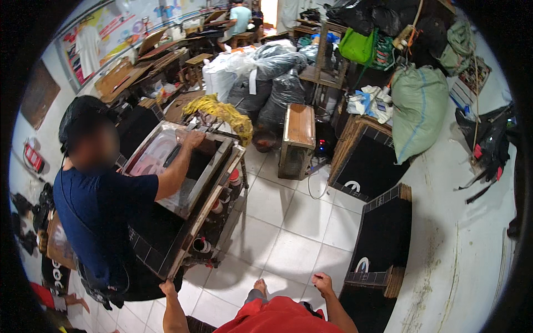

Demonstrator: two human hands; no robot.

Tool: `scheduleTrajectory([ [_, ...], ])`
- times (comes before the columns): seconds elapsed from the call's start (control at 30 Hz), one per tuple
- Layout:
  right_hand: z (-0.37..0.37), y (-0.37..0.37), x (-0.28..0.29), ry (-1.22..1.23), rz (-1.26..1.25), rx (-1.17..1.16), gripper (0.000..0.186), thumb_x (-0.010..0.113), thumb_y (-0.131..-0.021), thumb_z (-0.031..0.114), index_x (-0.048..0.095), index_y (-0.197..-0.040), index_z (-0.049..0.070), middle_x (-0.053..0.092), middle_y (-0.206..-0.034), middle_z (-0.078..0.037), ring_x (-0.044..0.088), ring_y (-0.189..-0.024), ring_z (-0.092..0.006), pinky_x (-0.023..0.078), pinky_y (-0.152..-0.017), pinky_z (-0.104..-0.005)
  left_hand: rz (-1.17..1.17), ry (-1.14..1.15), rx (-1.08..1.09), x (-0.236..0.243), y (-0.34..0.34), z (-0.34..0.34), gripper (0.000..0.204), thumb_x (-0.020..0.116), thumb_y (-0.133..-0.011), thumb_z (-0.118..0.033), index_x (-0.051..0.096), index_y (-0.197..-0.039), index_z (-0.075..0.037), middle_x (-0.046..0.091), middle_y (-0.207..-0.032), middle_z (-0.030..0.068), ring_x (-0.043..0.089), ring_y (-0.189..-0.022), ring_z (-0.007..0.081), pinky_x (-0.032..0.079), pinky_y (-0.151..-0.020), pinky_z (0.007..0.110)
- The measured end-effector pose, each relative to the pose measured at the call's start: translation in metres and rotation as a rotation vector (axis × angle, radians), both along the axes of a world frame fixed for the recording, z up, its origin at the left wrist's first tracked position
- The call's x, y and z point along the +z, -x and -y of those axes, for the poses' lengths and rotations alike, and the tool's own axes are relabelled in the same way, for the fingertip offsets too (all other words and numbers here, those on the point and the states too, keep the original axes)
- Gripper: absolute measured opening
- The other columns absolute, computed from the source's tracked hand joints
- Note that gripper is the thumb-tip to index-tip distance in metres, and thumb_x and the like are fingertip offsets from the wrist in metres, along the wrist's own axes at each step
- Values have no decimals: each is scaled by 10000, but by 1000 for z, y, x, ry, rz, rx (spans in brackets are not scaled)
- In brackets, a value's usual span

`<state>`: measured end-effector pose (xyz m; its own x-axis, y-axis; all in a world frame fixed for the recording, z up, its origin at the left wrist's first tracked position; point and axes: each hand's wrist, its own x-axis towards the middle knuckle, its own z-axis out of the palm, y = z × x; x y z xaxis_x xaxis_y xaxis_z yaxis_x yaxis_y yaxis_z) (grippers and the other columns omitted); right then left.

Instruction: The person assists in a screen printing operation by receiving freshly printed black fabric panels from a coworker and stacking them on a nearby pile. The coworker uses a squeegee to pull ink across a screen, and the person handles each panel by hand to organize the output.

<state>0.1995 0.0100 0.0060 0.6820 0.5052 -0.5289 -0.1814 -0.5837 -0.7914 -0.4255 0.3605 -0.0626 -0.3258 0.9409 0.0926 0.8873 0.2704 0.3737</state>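
Note:
At the near corner of a black-covered board (158,252) on the work table, my left hand (167,287) is closed on the board's edge. My right hand (322,283) hangs over the floor at the right, fingers loosely curled and a little apart, with nothing visible in it. Across the table on the left, a person in a dark blue shirt (102,222) leans over a framed printing screen (191,200). That person's hand (191,139) rests at the screen's far side, by a dark squeegee-like bar (172,155).
Stacked black-covered boards (377,238) line the right wall, near my right hand. Paint tubs (202,244) sit on a shelf under the table. A wooden box (300,141) stands ahead on the tiled floor (288,250). Beyond are full sacks (283,94) and a large pale green sack (419,111).

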Motion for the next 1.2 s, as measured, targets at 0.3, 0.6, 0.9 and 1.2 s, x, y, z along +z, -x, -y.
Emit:
scheduleTrajectory([
  [0.3,126,35,-17,605,111,562,179,592,-722,188,650,-725,18,616,-621,-97,597,-521,-177,483,-470,-311,1321,-616,-451,-35,21,-12,154,577,-803,-110,574,-662,-48,516,-618,32,395,-510,127,332,-481,274],
  [0.6,-21,52,-28,456,217,715,256,620,-713,274,677,-805,43,656,-753,-138,632,-716,-219,478,-650,-320,1119,-55,852,76,-25,-34,110,647,-741,-157,606,-716,-58,482,-562,9,399,-406,110,311,-367,234],
  [0.9,-456,203,86,-552,-1150,343,346,668,-798,290,555,-1041,72,595,-971,-69,562,-913,-194,442,-832,-365,1240,11,559,227,-77,-2,213,673,-747,-105,490,-638,-96,431,-525,-15,350,-401,65,256,-345,218],
  [1.2,-461,167,109,-658,-1311,232,281,646,-674,-3,549,-937,15,566,-878,-101,562,-861,-261,447,-842,-437,1109,309,427,272,-175,85,237,652,-791,-267,514,-766,-77,518,-659,16,490,-572,115,385,-509,245],
])
